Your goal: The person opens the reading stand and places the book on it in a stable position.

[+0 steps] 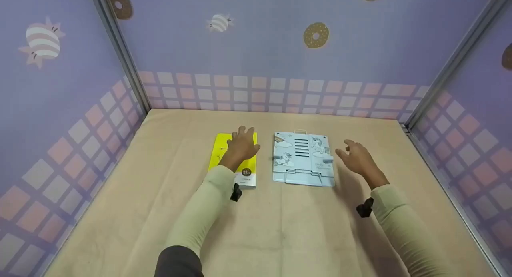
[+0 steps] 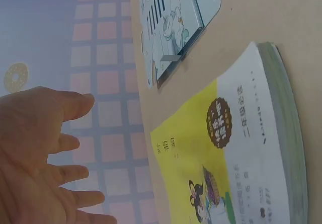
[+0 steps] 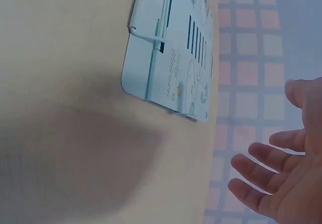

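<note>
A thick yellow and white book [image 1: 249, 163] lies flat on the table, left of a light blue book stand [image 1: 302, 159] printed with unicorns. In the left wrist view the book [image 2: 196, 138] shows a cartoon figure and a round brown badge. Over the book hovers my left hand [image 1: 241, 146], fingers spread and holding nothing. My right hand [image 1: 356, 157] is in the air just right of the stand, also with nothing in it, its fingers loosely extended. The stand [image 3: 173, 58] lies folded flat, with slots, a wire support and small page clips.
A beige cloth [image 1: 256, 229] covers the table. Purple walls [image 1: 260, 49] with a pink and white checked band enclose it at the back and both sides, and metal posts [image 1: 124, 49] stand at the back corners.
</note>
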Available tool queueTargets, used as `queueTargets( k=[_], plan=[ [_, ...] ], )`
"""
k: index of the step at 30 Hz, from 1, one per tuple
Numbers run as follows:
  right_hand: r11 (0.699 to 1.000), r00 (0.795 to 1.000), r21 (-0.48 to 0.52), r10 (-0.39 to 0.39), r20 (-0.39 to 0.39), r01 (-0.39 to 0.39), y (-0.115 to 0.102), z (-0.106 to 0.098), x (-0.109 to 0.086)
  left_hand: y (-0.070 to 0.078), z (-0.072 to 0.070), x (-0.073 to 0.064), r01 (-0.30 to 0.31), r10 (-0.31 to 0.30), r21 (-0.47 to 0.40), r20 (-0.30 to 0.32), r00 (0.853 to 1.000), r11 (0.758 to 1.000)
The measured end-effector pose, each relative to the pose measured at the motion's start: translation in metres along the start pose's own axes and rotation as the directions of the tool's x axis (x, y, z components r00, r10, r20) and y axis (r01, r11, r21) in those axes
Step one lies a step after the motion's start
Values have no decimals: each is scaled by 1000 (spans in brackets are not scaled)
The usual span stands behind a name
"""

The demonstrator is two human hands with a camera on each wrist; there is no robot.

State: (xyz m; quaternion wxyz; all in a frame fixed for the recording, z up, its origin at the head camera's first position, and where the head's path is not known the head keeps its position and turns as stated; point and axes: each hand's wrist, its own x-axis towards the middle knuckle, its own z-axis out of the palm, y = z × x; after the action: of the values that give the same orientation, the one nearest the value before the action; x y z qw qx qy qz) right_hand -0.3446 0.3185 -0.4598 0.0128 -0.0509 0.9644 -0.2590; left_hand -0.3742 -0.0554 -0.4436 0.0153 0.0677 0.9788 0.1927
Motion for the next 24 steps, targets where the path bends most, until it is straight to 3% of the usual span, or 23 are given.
queueTargets(
  k=[11,18,24],
  plan=[
    [998,1000,56,17,3,-17,-1,26,-1,23,31,-1,-63,71,-110,66,995,992],
    [996,996,56,59,68,-63,-12,40,1,43,53,0,-32,47,-118,134,990,993],
    [995,992,61,69,109,-76,-15,46,3,55,64,-1,-29,51,-124,174,984,992]
  ],
)
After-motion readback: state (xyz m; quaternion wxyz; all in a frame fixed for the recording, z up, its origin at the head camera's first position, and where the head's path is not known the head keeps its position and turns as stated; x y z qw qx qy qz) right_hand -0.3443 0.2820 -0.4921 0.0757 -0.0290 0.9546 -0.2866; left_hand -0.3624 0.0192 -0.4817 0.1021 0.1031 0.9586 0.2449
